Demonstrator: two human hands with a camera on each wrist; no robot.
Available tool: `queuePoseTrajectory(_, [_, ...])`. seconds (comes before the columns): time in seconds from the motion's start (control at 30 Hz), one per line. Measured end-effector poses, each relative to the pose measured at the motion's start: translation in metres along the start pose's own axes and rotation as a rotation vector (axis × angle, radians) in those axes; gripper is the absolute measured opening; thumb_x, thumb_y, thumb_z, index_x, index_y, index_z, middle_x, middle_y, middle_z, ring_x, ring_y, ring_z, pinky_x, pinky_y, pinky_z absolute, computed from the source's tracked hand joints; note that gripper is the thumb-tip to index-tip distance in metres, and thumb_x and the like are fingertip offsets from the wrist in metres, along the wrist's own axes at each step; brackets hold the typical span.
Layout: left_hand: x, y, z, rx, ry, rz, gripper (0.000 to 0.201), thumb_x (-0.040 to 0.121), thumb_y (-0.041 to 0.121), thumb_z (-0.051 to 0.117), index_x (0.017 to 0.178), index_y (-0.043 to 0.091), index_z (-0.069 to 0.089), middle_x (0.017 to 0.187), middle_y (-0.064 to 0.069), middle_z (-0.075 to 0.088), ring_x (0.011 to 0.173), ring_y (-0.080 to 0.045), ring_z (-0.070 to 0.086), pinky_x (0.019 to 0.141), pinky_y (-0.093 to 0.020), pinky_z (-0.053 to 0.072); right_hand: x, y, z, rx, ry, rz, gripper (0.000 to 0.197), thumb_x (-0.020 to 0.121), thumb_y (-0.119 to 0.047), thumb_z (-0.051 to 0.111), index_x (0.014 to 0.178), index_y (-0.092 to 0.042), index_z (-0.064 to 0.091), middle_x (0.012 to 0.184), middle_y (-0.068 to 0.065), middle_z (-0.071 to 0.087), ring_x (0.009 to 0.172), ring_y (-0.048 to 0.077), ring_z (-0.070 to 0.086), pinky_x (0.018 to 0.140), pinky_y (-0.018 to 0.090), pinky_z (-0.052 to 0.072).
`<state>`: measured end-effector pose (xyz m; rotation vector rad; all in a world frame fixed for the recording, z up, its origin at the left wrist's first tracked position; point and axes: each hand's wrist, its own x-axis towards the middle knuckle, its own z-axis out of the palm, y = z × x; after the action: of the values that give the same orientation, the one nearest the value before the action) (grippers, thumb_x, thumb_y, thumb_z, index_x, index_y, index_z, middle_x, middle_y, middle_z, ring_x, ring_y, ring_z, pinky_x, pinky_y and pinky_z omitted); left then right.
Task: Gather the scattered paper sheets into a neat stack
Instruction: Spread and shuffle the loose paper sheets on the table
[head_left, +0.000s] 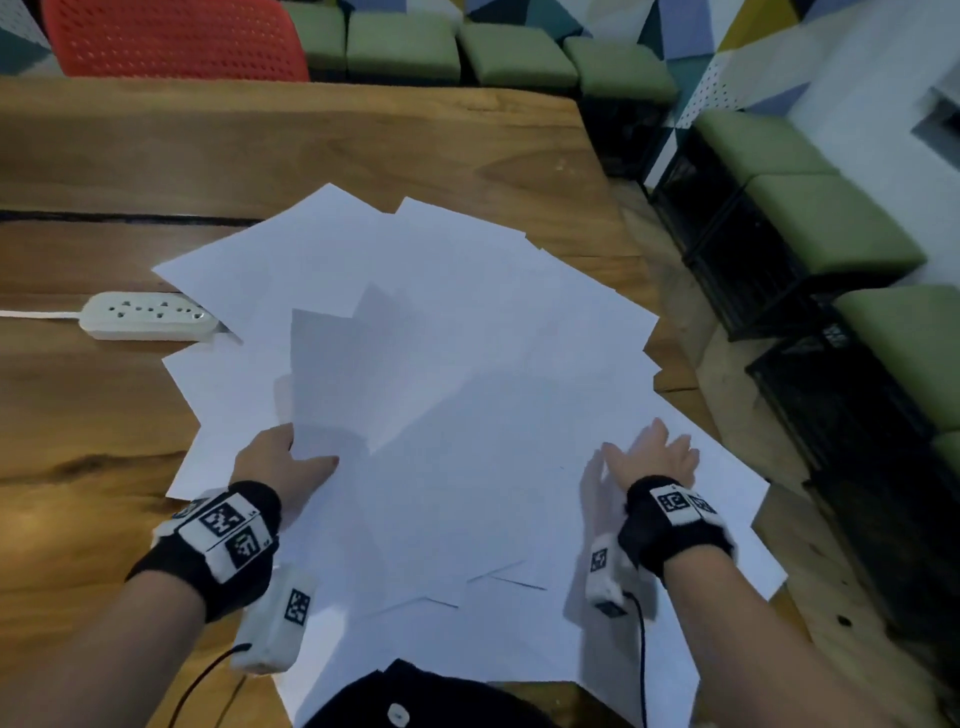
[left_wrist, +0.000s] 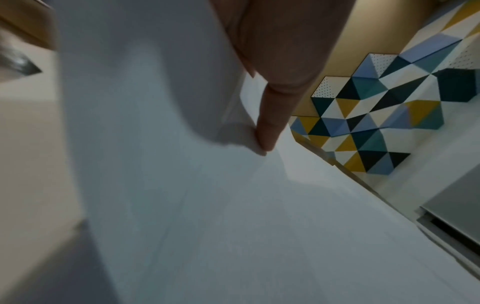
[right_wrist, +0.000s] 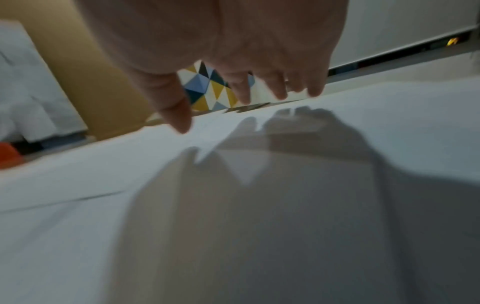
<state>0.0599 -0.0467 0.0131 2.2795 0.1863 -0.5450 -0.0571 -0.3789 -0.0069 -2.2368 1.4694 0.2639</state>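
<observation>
Several white paper sheets (head_left: 467, 322) lie fanned and overlapping across the wooden table (head_left: 260, 150). My left hand (head_left: 291, 462) grips the near edge of a few sheets (head_left: 332, 379) that stand lifted off the pile, thumb on top. In the left wrist view the thumb (left_wrist: 270, 127) presses the paper (left_wrist: 182, 205), and the fingers are hidden behind it. My right hand (head_left: 654, 452) hovers flat over the sheets at the right, fingers spread. In the right wrist view the spread fingers (right_wrist: 244, 90) cast a shadow on the paper (right_wrist: 103, 164) below.
A white power strip (head_left: 148, 315) lies at the left with one sheet's corner over its end. The table's right edge (head_left: 691, 374) runs close to the papers. Green-cushioned stools (head_left: 810, 228) stand to the right, a red chair (head_left: 171, 39) at the far side.
</observation>
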Motion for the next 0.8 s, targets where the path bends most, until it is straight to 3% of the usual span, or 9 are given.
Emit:
queuePoseTrajectory(0.1, [-0.002, 0.004, -0.001, -0.070, -0.104, -0.010, 0.035, 0.083, 0.014, 0.066, 0.117, 0.006, 0.060, 0.108, -0.013, 0.066, 0.089, -0.028, 0.061, 0.078, -0.032, 0.046, 0.023, 0.007, -0.003, -0.054, -0.059, -0.052, 0.080, 0.076, -0.045, 0.060, 0.141, -0.016, 0.023, 0.149, 0.018, 0.021, 0.140, 0.036, 0.011, 0.108, 0.053, 0.030])
queuePoseTrajectory(0.23, [-0.003, 0.000, 0.004, -0.082, -0.145, -0.045, 0.040, 0.084, 0.017, 0.064, 0.123, 0.008, 0.057, 0.115, -0.012, 0.064, 0.095, -0.028, 0.059, 0.083, -0.033, 0.045, 0.039, 0.004, -0.010, -0.155, 0.013, -0.116, 0.072, 0.073, -0.046, 0.061, 0.132, -0.016, 0.033, 0.145, 0.016, 0.028, 0.135, 0.036, 0.021, 0.105, 0.051, 0.032])
queuePoseTrajectory(0.33, [-0.002, -0.002, 0.009, -0.136, -0.160, -0.086, 0.044, 0.086, 0.017, 0.063, 0.127, 0.006, 0.051, 0.117, -0.008, 0.059, 0.100, -0.026, 0.054, 0.088, -0.033, 0.041, 0.058, 0.002, -0.023, -0.168, 0.055, -0.157, 0.081, 0.071, -0.049, 0.066, 0.137, -0.018, 0.032, 0.141, 0.017, 0.033, 0.130, 0.036, 0.030, 0.104, 0.047, 0.033])
queuePoseTrajectory(0.4, [0.000, -0.005, 0.011, -0.166, -0.169, -0.112, 0.049, 0.085, 0.019, 0.064, 0.129, 0.005, 0.049, 0.124, -0.008, 0.056, 0.109, -0.029, 0.053, 0.095, -0.037, 0.041, 0.071, 0.000, -0.037, -0.206, 0.006, -0.157, 0.084, 0.068, -0.053, 0.069, 0.135, -0.016, 0.035, 0.136, 0.017, 0.039, 0.126, 0.037, 0.036, 0.100, 0.046, 0.037])
queuePoseTrajectory(0.5, [0.002, -0.007, 0.011, -0.183, -0.203, -0.133, 0.068, 0.074, 0.033, 0.073, 0.132, 0.008, 0.048, 0.132, -0.012, 0.055, 0.118, -0.034, 0.052, 0.103, -0.049, 0.040, 0.079, -0.004, -0.051, -0.239, -0.115, -0.140, 0.076, 0.060, -0.055, 0.073, 0.117, -0.013, 0.045, 0.123, 0.016, 0.051, 0.115, 0.036, 0.047, 0.093, 0.045, 0.046])
queuePoseTrajectory(0.6, [0.007, -0.019, 0.016, -0.205, -0.206, -0.124, 0.080, 0.055, 0.044, 0.075, 0.125, 0.012, 0.054, 0.124, -0.011, 0.061, 0.110, -0.033, 0.059, 0.099, -0.051, 0.045, 0.082, 0.000, -0.054, -0.299, -0.096, -0.158, 0.061, 0.060, -0.055, 0.074, 0.097, -0.013, 0.050, 0.125, 0.017, 0.045, 0.118, 0.035, 0.040, 0.097, 0.044, 0.042])
queuePoseTrajectory(0.67, [0.003, -0.016, 0.017, -0.195, -0.196, -0.113, 0.068, 0.061, 0.035, 0.079, 0.120, 0.013, 0.056, 0.121, -0.010, 0.062, 0.108, -0.032, 0.060, 0.097, -0.049, 0.046, 0.079, 0.000, -0.056, -0.255, -0.150, -0.167, 0.063, 0.061, -0.054, 0.076, 0.100, -0.011, 0.051, 0.117, 0.012, 0.049, 0.108, 0.031, 0.048, 0.089, 0.039, 0.046])
queuePoseTrajectory(0.73, [-0.001, -0.012, 0.019, -0.188, -0.193, -0.102, 0.046, 0.072, 0.014, 0.076, 0.114, 0.014, 0.056, 0.115, -0.008, 0.064, 0.104, -0.030, 0.060, 0.095, -0.045, 0.046, 0.073, -0.002, -0.057, -0.160, -0.231, -0.198, 0.063, 0.067, -0.046, 0.076, 0.109, -0.007, 0.049, 0.105, 0.006, 0.052, 0.099, 0.027, 0.053, 0.078, 0.032, 0.043])
queuePoseTrajectory(0.8, [-0.002, -0.009, 0.021, -0.205, -0.216, -0.095, 0.047, 0.070, 0.005, 0.076, 0.112, 0.013, 0.056, 0.110, -0.007, 0.066, 0.102, -0.030, 0.062, 0.092, -0.044, 0.048, 0.063, -0.004, -0.055, -0.064, -0.292, -0.242, 0.050, 0.076, -0.036, 0.072, 0.109, -0.002, 0.053, 0.106, 0.012, 0.057, 0.101, 0.031, 0.057, 0.078, 0.035, 0.043])
